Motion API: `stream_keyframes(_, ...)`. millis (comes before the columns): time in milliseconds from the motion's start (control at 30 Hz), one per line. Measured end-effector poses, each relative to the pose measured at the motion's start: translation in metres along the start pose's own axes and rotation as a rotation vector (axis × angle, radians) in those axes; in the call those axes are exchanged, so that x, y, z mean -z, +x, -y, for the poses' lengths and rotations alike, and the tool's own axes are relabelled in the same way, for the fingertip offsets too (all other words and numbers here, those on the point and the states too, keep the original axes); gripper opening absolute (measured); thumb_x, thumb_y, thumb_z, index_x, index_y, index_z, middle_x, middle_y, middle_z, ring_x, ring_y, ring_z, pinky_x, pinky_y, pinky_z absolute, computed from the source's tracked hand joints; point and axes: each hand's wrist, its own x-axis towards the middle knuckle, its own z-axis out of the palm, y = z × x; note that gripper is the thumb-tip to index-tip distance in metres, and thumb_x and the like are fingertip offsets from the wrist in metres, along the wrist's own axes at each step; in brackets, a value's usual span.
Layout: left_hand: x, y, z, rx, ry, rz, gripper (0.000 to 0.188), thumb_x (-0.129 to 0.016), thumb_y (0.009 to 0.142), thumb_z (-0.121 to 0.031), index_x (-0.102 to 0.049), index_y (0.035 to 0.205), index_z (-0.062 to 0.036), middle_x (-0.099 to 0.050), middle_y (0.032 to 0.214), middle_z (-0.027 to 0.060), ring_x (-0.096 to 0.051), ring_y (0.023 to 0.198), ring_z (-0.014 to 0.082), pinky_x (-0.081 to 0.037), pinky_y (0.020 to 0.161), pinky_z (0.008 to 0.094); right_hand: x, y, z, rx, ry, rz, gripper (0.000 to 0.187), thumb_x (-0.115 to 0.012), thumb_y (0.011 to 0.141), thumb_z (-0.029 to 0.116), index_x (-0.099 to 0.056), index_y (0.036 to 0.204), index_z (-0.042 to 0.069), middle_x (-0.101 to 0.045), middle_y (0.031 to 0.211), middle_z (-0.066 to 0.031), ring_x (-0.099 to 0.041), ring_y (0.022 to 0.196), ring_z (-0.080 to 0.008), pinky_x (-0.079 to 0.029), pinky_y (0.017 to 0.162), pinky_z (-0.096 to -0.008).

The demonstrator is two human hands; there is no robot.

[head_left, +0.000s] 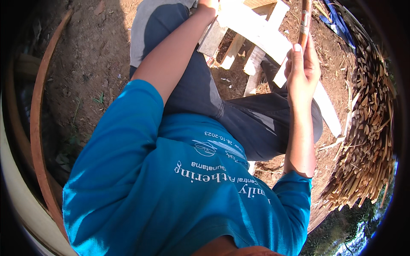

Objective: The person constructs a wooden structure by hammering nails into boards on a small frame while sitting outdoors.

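Note:
My right hand (pixel 302 70) is closed around a slim brown wooden handle (pixel 304 27), thumb laid along it. The handle runs up past the top edge, so its far end is out of view. At the top edge my left hand (pixel 208 6) lies by the corner of a low wooden stand (pixel 256 21) made of pale boards; its fingers are cut off and washed out by sunlight. Below that hand, a short greyish board (pixel 212 39) slants beside my knee. The stand is between my legs, its top brightly lit.
A big stack of thin split sticks (pixel 363 123) lies at the right, with blue plastic sheeting (pixel 338 21) above it. A long curved wooden strip (pixel 38 98) rises on the left. Bare soil (pixel 92 51) with chips surrounds me. A pale board (pixel 328 112) lies beyond my right knee.

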Motion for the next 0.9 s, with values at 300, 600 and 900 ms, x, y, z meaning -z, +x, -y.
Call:
stream_keyframes(300,0.004,-0.005,-0.007,0.119,-0.301,-0.047,0.050,-0.041,0.103,-0.052,-0.063,0.121,-0.0114,-0.067,0.107,0.0082,-0.063,0.098,0.0171,-0.052,0.082,0.0313,0.028,0.016,0.005,-0.062,-0.270,0.194,0.043,-0.062,0.100,0.017,-0.057,0.142,0.006,-0.065,0.121,-0.0086,-0.057,0.108,-0.0142,-0.041,0.092,-0.0296)
stream_keyframes(600,0.090,-0.026,-0.086,-0.209,-0.379,-0.304,0.031,-0.051,0.106,-0.023,-0.065,0.123,-0.0016,-0.069,0.115,0.0088,-0.063,0.105,0.0167,-0.048,0.094,0.0325,0.117,0.030,0.048,-0.001,-0.080,-0.428,0.035,-0.060,0.102,0.024,-0.060,0.131,0.005,-0.050,0.069,0.0072,-0.040,0.049,-0.0013,-0.029,0.043,-0.0180)
stream_keyframes(900,0.001,-0.099,-0.241,-0.858,0.141,0.235,0.038,-0.077,0.079,-0.033,-0.069,0.103,-0.0045,-0.063,0.096,0.0106,-0.058,0.095,0.0314,-0.045,0.088,0.0453,0.146,0.023,0.020,0.060,0.457,-0.557,0.025,-0.063,0.100,0.024,-0.058,0.118,0.007,-0.052,0.076,0.0040,-0.041,0.055,-0.0020,-0.032,0.046,-0.0167)
